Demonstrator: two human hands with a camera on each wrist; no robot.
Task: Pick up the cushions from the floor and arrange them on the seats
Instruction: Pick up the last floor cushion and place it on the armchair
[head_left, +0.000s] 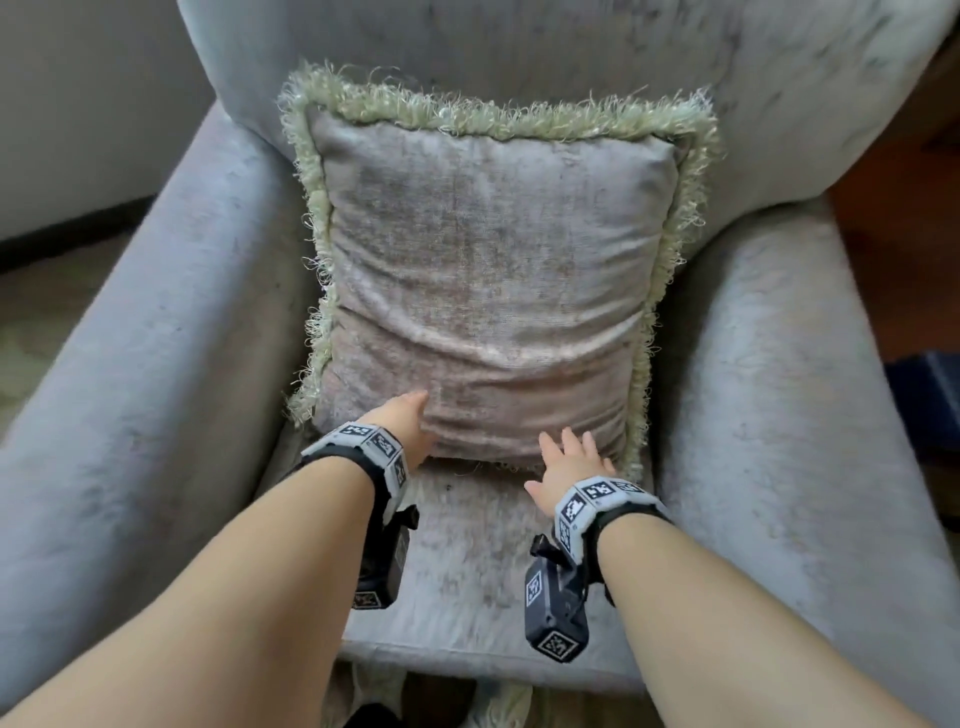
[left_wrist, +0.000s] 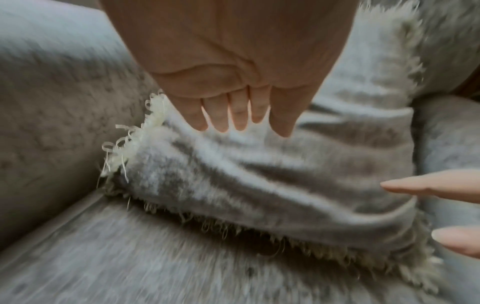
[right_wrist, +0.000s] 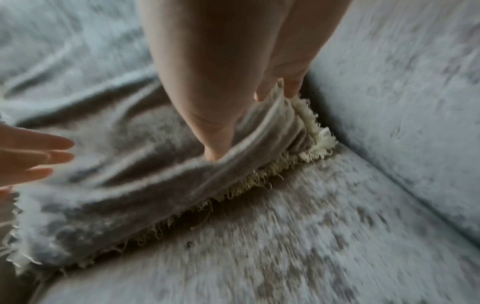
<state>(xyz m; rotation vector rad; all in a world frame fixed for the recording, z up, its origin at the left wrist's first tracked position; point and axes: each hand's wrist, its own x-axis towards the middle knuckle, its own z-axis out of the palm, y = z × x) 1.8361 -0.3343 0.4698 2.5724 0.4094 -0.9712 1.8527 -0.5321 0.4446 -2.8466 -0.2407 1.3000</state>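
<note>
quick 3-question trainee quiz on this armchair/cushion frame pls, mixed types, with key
1. True or false: the cushion lies on the floor.
2. The left hand touches the cushion's: A) top fringe B) lower left part C) right edge
3. Fill in: the right hand's fingers are ___, not curled.

Key: 1 false, it leans on the armchair backrest, standing on the seat. 2 B. 3 straight, spread at the lower right corner.

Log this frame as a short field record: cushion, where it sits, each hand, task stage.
cushion: grey fringed cushion, leaning against the backrest
seat: grey armchair, cushion on its seat pad
left hand: left hand with straight fingers against the cushion's lower left
right hand: right hand with spread fingers at the cushion's lower right edge, contact unclear
task stage: cushion already on the seat, hands at its bottom edge
</note>
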